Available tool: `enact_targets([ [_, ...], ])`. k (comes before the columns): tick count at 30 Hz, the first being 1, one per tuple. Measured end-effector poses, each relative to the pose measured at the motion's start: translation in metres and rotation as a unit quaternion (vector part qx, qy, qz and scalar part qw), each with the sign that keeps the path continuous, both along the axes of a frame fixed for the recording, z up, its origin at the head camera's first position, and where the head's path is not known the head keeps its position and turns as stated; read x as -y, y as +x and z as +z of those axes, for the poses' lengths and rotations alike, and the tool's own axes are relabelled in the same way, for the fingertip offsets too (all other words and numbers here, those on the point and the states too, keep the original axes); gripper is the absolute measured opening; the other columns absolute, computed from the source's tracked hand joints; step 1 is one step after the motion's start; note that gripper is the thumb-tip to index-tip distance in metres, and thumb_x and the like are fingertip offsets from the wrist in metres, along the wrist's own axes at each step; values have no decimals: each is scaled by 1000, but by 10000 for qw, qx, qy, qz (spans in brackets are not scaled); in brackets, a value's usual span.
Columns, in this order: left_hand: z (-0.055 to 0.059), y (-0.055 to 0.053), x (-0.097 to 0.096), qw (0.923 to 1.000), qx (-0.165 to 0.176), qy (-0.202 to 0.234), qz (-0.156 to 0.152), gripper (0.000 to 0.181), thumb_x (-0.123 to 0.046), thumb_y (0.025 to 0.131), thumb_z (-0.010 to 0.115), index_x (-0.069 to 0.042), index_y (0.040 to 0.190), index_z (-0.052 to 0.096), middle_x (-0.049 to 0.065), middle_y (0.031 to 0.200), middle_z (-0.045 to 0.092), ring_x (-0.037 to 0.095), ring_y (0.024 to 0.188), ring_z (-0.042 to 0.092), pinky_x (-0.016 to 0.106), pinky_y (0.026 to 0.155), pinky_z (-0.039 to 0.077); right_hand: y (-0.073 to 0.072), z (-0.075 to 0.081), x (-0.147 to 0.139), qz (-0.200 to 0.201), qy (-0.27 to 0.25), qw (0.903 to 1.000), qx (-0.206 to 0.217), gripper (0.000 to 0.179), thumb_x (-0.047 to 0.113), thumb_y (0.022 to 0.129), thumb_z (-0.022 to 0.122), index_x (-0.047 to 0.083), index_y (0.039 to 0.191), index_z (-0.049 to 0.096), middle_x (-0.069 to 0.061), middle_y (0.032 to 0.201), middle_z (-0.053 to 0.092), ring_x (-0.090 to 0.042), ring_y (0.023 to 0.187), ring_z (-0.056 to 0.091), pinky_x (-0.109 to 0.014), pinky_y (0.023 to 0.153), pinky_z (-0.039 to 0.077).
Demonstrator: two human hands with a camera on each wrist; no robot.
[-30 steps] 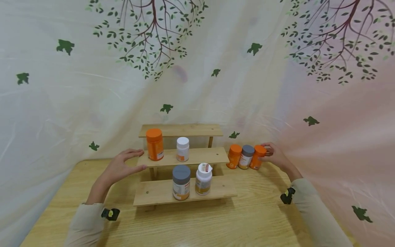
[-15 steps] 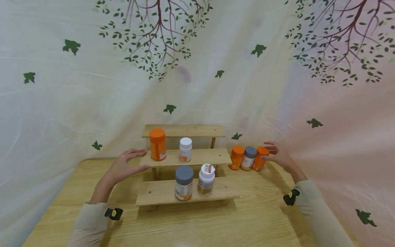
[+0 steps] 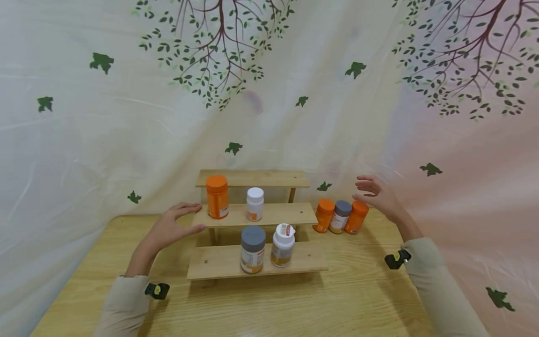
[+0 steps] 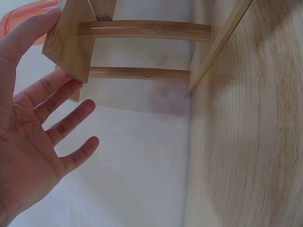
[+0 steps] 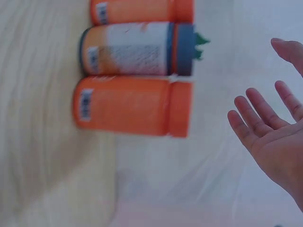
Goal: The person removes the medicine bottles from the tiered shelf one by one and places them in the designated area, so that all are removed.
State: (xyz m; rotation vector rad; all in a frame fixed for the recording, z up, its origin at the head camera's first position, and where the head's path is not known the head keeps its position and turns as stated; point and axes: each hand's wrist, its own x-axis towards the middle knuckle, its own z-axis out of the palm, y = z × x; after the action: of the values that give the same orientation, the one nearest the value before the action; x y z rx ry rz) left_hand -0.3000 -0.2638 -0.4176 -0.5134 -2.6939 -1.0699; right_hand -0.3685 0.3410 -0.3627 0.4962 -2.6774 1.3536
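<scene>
A three-tier wooden display stand [image 3: 252,214] is on the table. My left hand [image 3: 165,230] holds the left end of its middle board, thumb at the front edge and fingertips at the back edge. On that board are an orange jar [image 3: 217,199] and a small white bottle [image 3: 254,204]. The lowest board bears a grey-lidded jar [image 3: 253,250] and a white bottle [image 3: 283,245]. Right of the stand, an orange jar [image 3: 324,215], a grey-lidded jar [image 3: 340,217] and another orange jar [image 3: 356,218] stand in a row. Just above the last, my right hand [image 5: 279,137] is apart from it, fingers spread.
Behind everything hangs a pale curtain [image 3: 160,140] printed with branches and leaves. The wooden table [image 3: 269,309] ends against it. The stand's top board [image 3: 252,178] lies behind the orange jar and the small white bottle. A black camera is worn at each wrist.
My right hand has let go of the rightmost orange jar and lifted above it. The head view has shifted slightly. My left hand stays at the stand.
</scene>
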Motion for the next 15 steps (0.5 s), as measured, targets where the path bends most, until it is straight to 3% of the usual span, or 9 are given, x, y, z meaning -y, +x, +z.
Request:
enact_targets([
  [2, 0, -1, 0, 10000, -18, -18, 2, 68, -44, 86, 81, -10, 142, 62, 16, 148, 54, 43, 139, 46, 69, 110, 38, 1, 11, 11, 42, -36, 10000, -83, 62, 27, 99, 69, 12, 152, 40, -25, 151, 48, -44, 137, 47, -20, 94, 53],
  [4, 1, -1, 0, 10000, -47, -38, 6, 68, -45, 86, 81, -10, 141, 62, 16, 148, 55, 43, 138, 47, 69, 110, 38, 2, 22, 22, 91, -67, 9998, -156, 60, 28, 99, 69, 15, 151, 42, -22, 150, 51, -43, 136, 49, -14, 91, 51],
  [10, 0, -1, 0, 10000, 22, -3, 13, 67, -43, 87, 80, -10, 142, 61, 16, 149, 54, 43, 139, 46, 69, 110, 37, 1, 51, 62, 371, -178, 9986, -335, 55, 23, 98, 71, 16, 147, 48, -16, 144, 58, -33, 131, 56, -17, 92, 53],
  [15, 0, -1, -1, 10000, 76, 16, 42, 68, -42, 87, 80, -10, 143, 60, 17, 149, 53, 44, 139, 45, 70, 110, 37, 0, 65, 102, 806, -254, 9948, -560, 52, 13, 96, 71, 12, 144, 52, -20, 140, 60, -32, 126, 60, -21, 90, 56],
])
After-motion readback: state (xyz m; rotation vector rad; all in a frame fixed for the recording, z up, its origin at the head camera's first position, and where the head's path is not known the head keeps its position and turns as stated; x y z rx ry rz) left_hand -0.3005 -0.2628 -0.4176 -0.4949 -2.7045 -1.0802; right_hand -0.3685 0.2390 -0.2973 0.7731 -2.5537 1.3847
